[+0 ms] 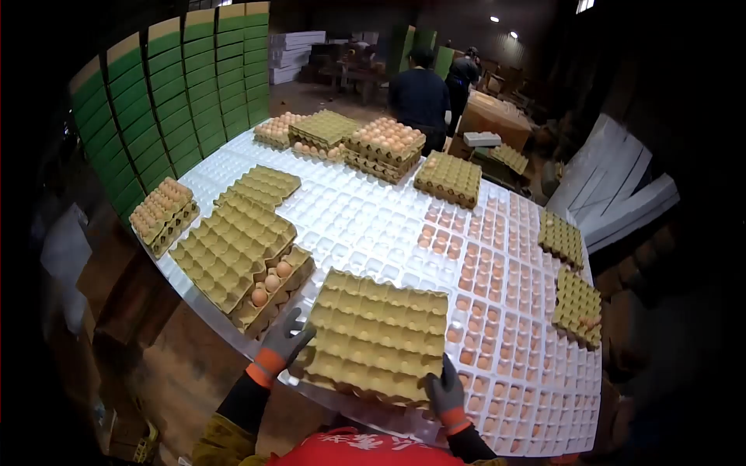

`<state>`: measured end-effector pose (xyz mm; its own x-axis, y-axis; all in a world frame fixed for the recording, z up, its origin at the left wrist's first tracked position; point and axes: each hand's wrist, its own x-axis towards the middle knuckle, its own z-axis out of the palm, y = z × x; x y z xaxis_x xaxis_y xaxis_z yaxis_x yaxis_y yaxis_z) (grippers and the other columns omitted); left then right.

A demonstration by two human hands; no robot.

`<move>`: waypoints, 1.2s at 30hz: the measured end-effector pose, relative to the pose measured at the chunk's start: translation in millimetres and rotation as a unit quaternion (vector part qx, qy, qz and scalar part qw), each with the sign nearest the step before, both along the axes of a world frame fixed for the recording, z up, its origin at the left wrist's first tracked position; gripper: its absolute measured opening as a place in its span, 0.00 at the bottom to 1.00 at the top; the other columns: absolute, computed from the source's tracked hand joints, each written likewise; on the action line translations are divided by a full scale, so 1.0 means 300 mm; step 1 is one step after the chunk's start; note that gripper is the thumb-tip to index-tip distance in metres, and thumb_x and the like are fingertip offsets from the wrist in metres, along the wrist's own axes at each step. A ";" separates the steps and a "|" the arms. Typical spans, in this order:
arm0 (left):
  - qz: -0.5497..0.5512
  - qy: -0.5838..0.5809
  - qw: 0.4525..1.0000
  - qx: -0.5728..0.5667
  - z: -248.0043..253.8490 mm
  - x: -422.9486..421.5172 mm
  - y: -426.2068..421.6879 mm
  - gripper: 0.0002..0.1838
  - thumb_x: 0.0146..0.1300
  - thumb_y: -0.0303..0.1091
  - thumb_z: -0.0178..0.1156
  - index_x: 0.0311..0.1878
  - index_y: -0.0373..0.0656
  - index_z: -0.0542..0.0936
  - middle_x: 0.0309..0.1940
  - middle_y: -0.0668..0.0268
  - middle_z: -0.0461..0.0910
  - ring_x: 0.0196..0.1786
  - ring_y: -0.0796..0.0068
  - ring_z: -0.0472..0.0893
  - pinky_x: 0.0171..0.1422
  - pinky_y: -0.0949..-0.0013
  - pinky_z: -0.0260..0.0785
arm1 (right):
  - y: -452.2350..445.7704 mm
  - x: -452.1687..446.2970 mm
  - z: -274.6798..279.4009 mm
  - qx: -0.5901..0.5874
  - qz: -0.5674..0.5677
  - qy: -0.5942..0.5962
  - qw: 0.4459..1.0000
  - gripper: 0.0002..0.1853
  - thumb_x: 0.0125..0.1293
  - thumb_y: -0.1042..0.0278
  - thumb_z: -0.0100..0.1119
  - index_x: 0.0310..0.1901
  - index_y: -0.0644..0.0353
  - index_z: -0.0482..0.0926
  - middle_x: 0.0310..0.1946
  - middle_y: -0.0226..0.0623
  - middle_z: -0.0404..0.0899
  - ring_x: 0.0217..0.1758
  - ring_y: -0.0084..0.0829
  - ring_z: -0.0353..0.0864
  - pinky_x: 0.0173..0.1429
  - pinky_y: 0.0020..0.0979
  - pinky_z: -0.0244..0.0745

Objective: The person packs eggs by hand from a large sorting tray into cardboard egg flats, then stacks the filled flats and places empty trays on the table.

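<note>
My left hand [285, 342], in a grey glove with an orange cuff, grips the left edge of an egg tray [381, 330] made of yellowish pulp. On the opposite side, my right hand [445, 391] holds the tray's lower right corner. The tray's cups show no eggs, and what lies beneath it is hidden. Just left of it stands a stack of pulp trays [233, 248], with three brown eggs [271, 283] showing at its right edge. White plastic trays [505, 311] with brown eggs in many cells lie to the right.
Egg-filled pulp trays [387, 136] stand along the table's far edge, and another stack [163, 211] is at the left. More pulp trays [576, 307] lie at the right edge. Green boxes [167, 101] rise behind. Two people [420, 97] stand beyond the table.
</note>
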<state>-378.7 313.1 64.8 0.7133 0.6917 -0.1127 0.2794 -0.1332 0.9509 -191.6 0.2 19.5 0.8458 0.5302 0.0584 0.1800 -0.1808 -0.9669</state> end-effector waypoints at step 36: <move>-0.332 -0.057 0.862 0.378 -0.034 -0.052 -0.193 0.35 0.50 0.34 0.74 0.64 0.45 0.77 0.58 0.56 0.77 0.57 0.51 0.78 0.61 0.53 0.70 | -0.014 -0.236 0.078 -0.153 0.082 -0.085 0.981 0.21 0.64 0.67 0.68 0.59 0.55 0.80 0.43 0.39 0.84 0.42 0.35 0.85 0.46 0.35 0.81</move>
